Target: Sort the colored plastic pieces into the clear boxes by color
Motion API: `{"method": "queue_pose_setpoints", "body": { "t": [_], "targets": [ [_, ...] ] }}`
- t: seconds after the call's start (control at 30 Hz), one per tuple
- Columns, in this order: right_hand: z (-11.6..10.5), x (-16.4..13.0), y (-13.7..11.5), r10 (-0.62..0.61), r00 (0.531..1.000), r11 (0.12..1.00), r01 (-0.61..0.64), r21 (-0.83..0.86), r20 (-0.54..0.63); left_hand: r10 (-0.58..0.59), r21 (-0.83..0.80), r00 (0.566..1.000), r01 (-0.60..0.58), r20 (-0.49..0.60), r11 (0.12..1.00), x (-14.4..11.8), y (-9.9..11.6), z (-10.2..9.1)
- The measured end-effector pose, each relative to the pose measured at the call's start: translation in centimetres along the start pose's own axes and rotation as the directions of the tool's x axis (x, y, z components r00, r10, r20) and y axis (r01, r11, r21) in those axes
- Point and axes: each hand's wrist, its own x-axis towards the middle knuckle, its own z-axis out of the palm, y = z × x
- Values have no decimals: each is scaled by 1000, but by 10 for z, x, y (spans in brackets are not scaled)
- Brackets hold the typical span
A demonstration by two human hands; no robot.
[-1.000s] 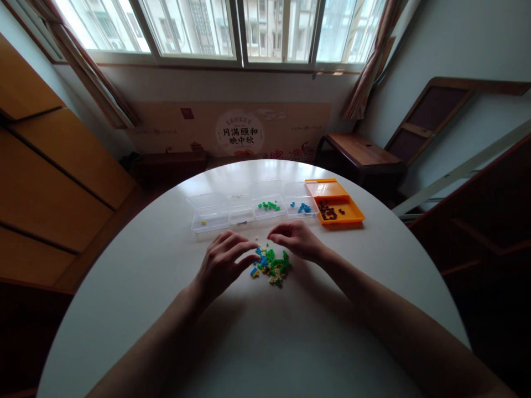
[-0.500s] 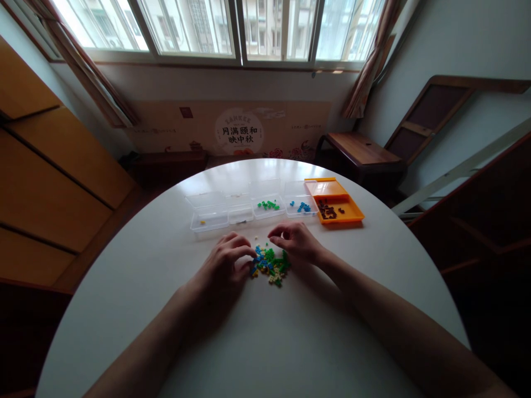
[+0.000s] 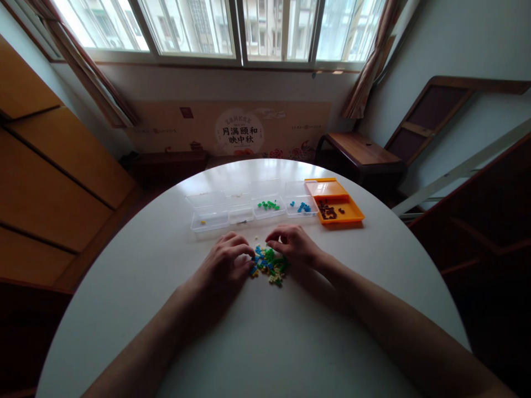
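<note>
A small heap of toy building bricks (image 3: 270,265) in green, blue, yellow and cream lies on the white round table. My left hand (image 3: 226,255) rests at the heap's left side, fingers curved and thumb apart from the index finger. Its index fingertip is at the blue bricks, and I see nothing held in it. My right hand (image 3: 292,243) reaches over the heap's far right side. Its thumb and index finger are pinched together at a tiny green brick at the heap's far edge, mostly hidden by the fingertips.
Beyond the hands stand open clear boxes: one with a yellow piece (image 3: 203,222), a narrow one (image 3: 240,214), one with green bricks (image 3: 269,205), one with blue bricks (image 3: 304,207). An orange box (image 3: 352,210) with dark brown bricks stands right. A single cream brick (image 3: 256,238) lies beyond the heap.
My right hand has come slightly down and left, its fingertips closing on the tiny green brick. My left hand has barely shifted.
</note>
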Motion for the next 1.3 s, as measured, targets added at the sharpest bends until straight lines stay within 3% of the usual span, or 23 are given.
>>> {"method": "queue_pose_setpoints", "body": {
  "t": [0.53, 0.83, 1.0, 1.17, 1.23, 1.3],
  "targets": [
    [3, -1, -4, -24, 1000, 1000, 24, -4, 8, 9, 82, 1000, -10, 6, 997, 0, -7, 4],
    [7, -5, -11, -94, 989, 995, 97, -23, 113, 37, 75, 989, -26, -144, 997, 4, -4, 10],
    [9, -5, -12, -108, 988, 994, 111, -23, 114, 59, 70, 980, -47, -189, 996, 5, 1, 10],
    [-4, 2, 2, -66, 998, 996, 65, -54, -21, 25, 40, 975, -16, -221, 999, 5, 3, 9],
    [-14, 6, 12, 5, 991, 999, -11, -51, -133, 27, 31, 981, -21, -194, 999, 5, 2, 9],
    [-25, 10, 24, 125, 951, 990, -138, -29, -284, 32, 29, 985, -28, -170, 999, 5, 2, 10]
  ]
}}
